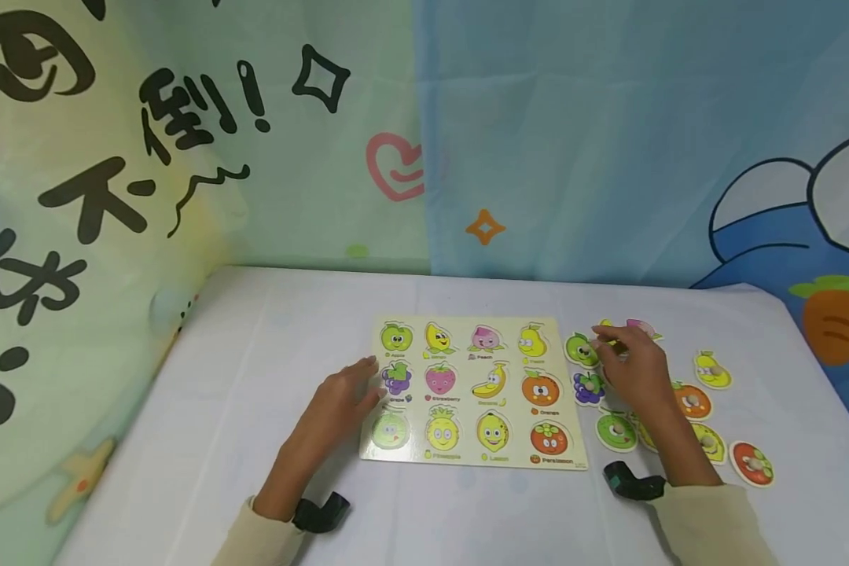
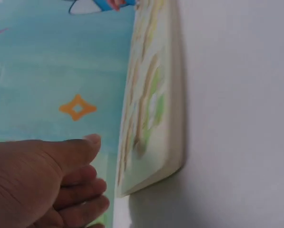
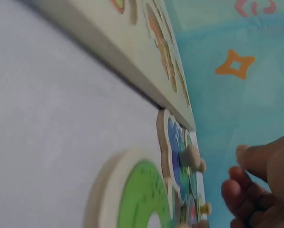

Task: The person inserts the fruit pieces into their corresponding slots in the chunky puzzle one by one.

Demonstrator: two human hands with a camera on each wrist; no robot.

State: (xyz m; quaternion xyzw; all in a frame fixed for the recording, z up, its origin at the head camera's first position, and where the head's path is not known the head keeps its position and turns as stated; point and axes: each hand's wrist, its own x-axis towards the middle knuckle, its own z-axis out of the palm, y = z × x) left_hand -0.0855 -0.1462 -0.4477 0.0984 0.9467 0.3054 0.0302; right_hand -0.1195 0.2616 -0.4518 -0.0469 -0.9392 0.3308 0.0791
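Observation:
A cream puzzle board (image 1: 467, 462) printed with fruit lies flat on the white table. My left hand (image 1: 339, 401) is at the board's left edge, fingers relaxed and holding nothing; the left wrist view shows its thumb (image 2: 80, 152) beside the board's corner. Over the loose pieces to the right hovers my right hand (image 1: 633, 365), thumb and fingers slightly bent and apart, with nothing between them. Its fingertips are near the green apple piece (image 1: 580, 350). Just below lie the purple grape piece (image 1: 589, 388) and a round green piece (image 1: 616, 431), all with small knobs.
Further right lie a pear piece (image 1: 712, 369), an orange piece (image 1: 692, 400), a yellow lemon piece (image 1: 710, 442) and a red persimmon piece (image 1: 752, 464). A pink piece (image 1: 642, 327) shows behind the right hand. A printed cloth (image 1: 608, 141) hangs behind the table.

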